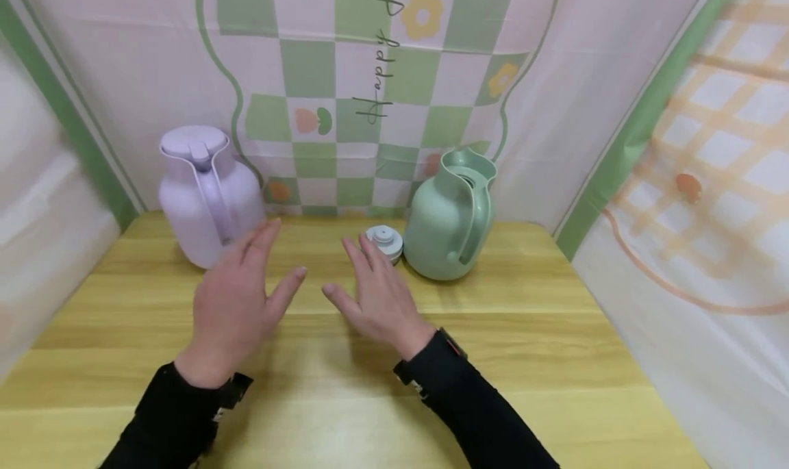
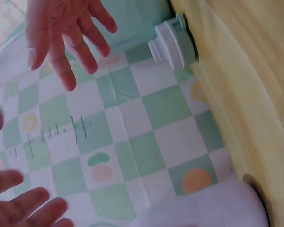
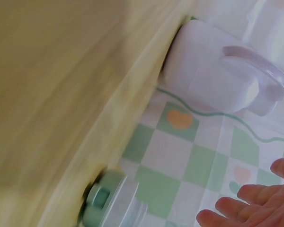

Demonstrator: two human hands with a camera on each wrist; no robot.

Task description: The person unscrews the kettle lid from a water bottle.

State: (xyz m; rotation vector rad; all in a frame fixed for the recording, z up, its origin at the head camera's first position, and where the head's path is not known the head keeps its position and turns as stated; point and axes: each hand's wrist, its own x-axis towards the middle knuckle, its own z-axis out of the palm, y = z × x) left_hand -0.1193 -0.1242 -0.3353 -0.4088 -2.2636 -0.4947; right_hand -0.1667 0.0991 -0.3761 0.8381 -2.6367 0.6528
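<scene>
Both hands are held above the wooden table with palms facing each other and nothing between them. The left hand [image 1: 233,301] has straight fingers and thumb apart, nearest the lilac thermos jug [image 1: 203,195], whose lid is on. Fingers extended, the right hand [image 1: 383,301] is nearest a stopper lid [image 1: 385,242], pale on top with a green lower part in the right wrist view. Beside that lid stands the green thermos jug [image 1: 440,226], its mouth uncovered and its handle facing the near right. In the left wrist view the right hand [image 2: 71,35] shows its spread fingers.
The wooden table [image 1: 320,400] reaches back to a checkered cloth backdrop [image 1: 357,65] with printed lettering. Cloth walls flank it, with an orange-plaid panel [image 1: 727,147] on the right. Both jugs stand near the back edge.
</scene>
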